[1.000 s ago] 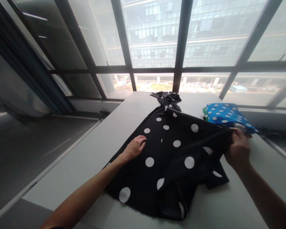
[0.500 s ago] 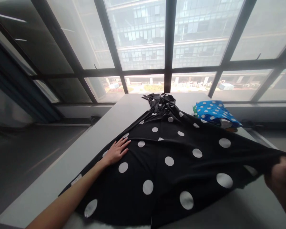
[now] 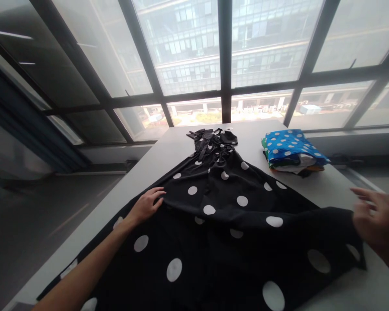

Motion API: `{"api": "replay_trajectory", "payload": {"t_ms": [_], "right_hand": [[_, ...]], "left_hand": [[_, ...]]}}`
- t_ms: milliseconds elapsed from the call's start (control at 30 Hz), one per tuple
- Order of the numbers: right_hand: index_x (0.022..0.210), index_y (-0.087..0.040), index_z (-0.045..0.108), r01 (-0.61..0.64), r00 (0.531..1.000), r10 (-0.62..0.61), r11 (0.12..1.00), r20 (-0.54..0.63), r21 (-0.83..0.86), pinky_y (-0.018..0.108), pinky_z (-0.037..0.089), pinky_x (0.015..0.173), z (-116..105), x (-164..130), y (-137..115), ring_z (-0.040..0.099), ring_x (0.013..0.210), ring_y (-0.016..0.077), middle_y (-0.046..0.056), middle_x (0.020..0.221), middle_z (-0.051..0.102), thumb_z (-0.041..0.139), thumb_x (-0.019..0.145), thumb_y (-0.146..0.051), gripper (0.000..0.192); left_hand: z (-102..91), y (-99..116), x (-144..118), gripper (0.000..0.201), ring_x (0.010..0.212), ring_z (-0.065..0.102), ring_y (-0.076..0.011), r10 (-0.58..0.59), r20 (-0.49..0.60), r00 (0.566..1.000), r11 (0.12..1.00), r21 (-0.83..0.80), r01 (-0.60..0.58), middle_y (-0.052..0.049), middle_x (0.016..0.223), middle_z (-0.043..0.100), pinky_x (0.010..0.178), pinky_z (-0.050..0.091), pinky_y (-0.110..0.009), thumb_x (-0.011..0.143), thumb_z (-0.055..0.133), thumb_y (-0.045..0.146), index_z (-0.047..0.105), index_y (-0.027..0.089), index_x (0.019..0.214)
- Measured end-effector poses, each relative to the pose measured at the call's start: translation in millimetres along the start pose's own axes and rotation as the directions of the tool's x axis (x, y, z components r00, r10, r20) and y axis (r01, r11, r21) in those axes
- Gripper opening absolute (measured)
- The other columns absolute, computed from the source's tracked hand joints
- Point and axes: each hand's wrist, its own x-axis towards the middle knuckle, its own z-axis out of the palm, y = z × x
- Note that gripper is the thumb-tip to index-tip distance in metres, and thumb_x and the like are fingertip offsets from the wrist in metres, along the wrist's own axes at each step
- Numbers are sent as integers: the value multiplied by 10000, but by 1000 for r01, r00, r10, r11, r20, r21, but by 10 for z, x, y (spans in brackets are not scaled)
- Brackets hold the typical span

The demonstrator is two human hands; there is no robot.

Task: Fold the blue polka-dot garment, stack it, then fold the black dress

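A black dress (image 3: 194,233) with large white dots lies spread over the white table, its gathered, strappy top (image 3: 212,140) at the far end and the wide skirt towards me. Near the skirt's left side, my left hand (image 3: 145,206) rests on the cloth, fingers stretched out and thumb apart. On the right, my right hand (image 3: 379,218) is at the skirt's raised right corner. Its fingers are spread and slightly blurred, with the cloth edge beside the thumb side. A raised fold runs across the skirt between both hands.
A stack of folded clothes (image 3: 291,151), blue with white dots on top, sits at the table's right side. The white table (image 3: 168,149) reaches the large window (image 3: 225,65). A dark curtain (image 3: 26,116) hangs at the left.
My right hand has opened from its grip on the skirt's right corner, and the cloth there has dropped lower. My left hand has slid slightly left, and the skirt now reaches nearer to me.
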Motion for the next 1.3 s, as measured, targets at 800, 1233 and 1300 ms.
{"api": "replay_trajectory", "payload": {"t_ms": [800, 1233, 1300], "right_hand": [[1504, -186, 564, 323, 792, -186, 936, 582, -140, 555, 298, 1213, 2100, 163, -860, 377, 1519, 348, 181, 1603, 480, 385, 1054, -459, 556], [1640, -221, 373, 404, 670, -387, 906, 634, 125, 482, 180, 1276, 2900, 811, -1947, 186, 1608, 278, 109, 1732, 263, 411, 1068, -492, 634], [1660, -206, 328, 384, 670, -347, 919, 656, 94, 503, 154, 1276, 2895, 735, -1817, 146, 1615, 309, 144, 1743, 202, 375, 1071, -544, 680]], "left_hand": [[582, 873, 937, 642, 1540, 333, -432, -2, 369, 930, 998, 58, -21, -67, 1696, 362, 1184, 350, -630, 974, 549, 595, 479, 389, 1578], [884, 1250, 2027, 603, 1599, 205, -365, -86, 149, 985, 995, 59, 78, -97, 1731, 273, 1254, 209, -628, 1054, 438, 485, 417, 279, 1620], [951, 1178, 1900, 610, 1607, 168, -366, -98, 172, 980, 994, 74, 86, -77, 1745, 234, 1265, 174, -611, 1065, 395, 528, 382, 317, 1636]]}}
